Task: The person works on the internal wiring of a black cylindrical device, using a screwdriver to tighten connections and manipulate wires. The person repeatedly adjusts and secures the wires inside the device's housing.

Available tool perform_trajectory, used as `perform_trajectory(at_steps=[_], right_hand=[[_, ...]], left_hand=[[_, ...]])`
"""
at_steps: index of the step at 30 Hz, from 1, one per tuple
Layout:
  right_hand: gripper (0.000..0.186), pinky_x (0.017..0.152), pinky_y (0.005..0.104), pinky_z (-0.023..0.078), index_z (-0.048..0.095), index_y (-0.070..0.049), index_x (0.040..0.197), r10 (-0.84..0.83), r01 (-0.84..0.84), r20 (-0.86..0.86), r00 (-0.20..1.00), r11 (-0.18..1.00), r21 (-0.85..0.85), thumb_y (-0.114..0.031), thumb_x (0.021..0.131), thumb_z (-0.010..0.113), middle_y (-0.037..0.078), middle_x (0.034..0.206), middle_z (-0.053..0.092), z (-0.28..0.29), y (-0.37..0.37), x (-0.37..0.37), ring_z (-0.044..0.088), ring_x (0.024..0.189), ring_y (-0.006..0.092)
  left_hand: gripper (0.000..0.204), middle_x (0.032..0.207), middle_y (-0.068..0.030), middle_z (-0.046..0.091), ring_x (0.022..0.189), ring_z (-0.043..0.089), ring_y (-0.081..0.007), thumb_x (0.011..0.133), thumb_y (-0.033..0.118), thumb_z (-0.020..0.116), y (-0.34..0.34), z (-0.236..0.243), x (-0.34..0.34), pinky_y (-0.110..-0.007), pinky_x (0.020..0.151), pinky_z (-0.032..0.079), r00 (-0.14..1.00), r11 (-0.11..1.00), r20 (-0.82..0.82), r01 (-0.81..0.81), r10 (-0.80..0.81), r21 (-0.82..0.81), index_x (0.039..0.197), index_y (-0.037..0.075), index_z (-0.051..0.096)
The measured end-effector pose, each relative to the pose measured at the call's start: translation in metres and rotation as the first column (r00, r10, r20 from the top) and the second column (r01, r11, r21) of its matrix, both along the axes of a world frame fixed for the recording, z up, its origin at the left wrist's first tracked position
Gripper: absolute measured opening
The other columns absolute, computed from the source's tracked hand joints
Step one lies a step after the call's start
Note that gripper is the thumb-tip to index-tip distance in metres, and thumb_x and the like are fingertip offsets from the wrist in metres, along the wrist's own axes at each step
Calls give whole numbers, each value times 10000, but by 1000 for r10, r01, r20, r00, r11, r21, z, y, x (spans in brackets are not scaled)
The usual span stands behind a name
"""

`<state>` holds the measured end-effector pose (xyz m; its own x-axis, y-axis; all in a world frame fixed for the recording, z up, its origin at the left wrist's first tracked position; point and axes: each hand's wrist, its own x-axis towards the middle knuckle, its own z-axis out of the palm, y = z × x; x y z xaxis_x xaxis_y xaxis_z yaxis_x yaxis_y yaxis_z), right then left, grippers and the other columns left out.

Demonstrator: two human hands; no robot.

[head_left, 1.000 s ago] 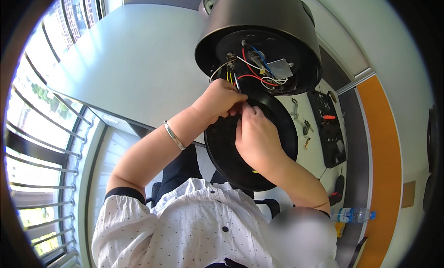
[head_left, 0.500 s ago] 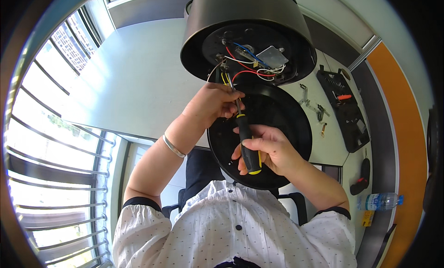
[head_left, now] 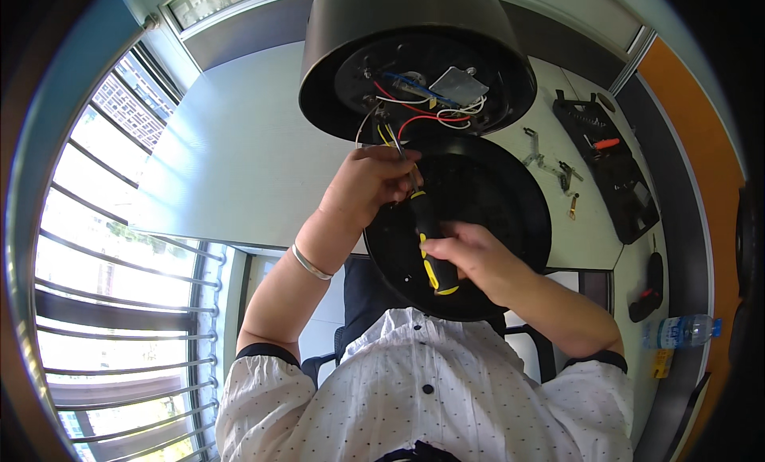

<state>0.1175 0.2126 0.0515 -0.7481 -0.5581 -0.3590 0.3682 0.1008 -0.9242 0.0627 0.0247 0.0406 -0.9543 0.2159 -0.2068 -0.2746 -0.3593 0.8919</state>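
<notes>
My right hand (head_left: pixel 478 259) is closed round the black and yellow handle of a screwdriver (head_left: pixel 434 251). My left hand (head_left: pixel 370 183) pinches the screwdriver's metal shaft between thumb and fingers. The shaft points up toward the open underside of a dark metal pot-shaped appliance (head_left: pixel 414 19) tipped on its side. Red, blue, white and yellow wires (head_left: pixel 430 117) run across that underside, beside a small metal plate (head_left: pixel 460 87). A round black base cover (head_left: pixel 506 199) lies below both hands, joined or close to the appliance's lower rim. My fingers hide where the wires meet the cover.
On the pale table (head_left: pixel 215 135), several small metal parts (head_left: pixel 550 163) lie right of the cover. Farther right are an open black tool case (head_left: pixel 610 171), a black and red tool (head_left: pixel 648 290) and a water bottle (head_left: pixel 684 332). A barred window (head_left: pixel 119 302) stands at left.
The screwdriver handle has turned, showing more of its yellow side. My right fingers have shifted over it. The whole view has swung slightly, while my left hand keeps its grip on the shaft.
</notes>
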Motion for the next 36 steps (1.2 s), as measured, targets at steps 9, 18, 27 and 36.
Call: perform_trajectory(at_steps=[9, 18, 27, 36], right_hand=[[341, 496, 327, 517, 476, 71, 1092, 62, 25, 261, 963, 948, -317, -193, 893, 558, 177, 790, 610, 17, 3, 4, 635, 588, 243], [346, 350, 255, 421, 484, 77, 1088, -27, 74, 191, 981, 968, -241, -195, 888, 563, 139, 705, 582, 8, 0, -2, 581, 488, 195], [229, 363, 246, 447, 514, 5, 910, -21, 50, 148, 989, 979, -197, -203, 873, 600, 107, 719, 575, 11, 16, 6, 587, 513, 163], [342, 431, 205, 403, 549, 37, 1054, 42, 14, -244, 969, 975, 222, -185, 813, 648, 13, 658, 548, 30, 69, 19, 522, 492, 78]], left_hand=[[271, 763, -66, 568, 588, 465, -81, 882, 57, 523, 0, 11, 0, -194, 495, 371, 1000, 995, 25, 2, -4, 96, 1108, -93, 540], [223, 808, -135, 630, 623, 581, -147, 877, 104, 563, -8, -7, -4, -234, 559, 484, 1000, 997, 19, -24, 22, 75, 1033, -55, 574], [273, 838, -126, 643, 621, 624, -148, 883, 125, 548, 0, 9, 7, -221, 529, 511, 997, 983, -58, 47, -59, -178, 1074, -67, 583], [222, 722, -64, 638, 545, 571, -96, 794, 41, 642, -4, -9, 19, -205, 486, 444, 771, 658, -558, -596, 308, -460, 1008, -16, 636]])
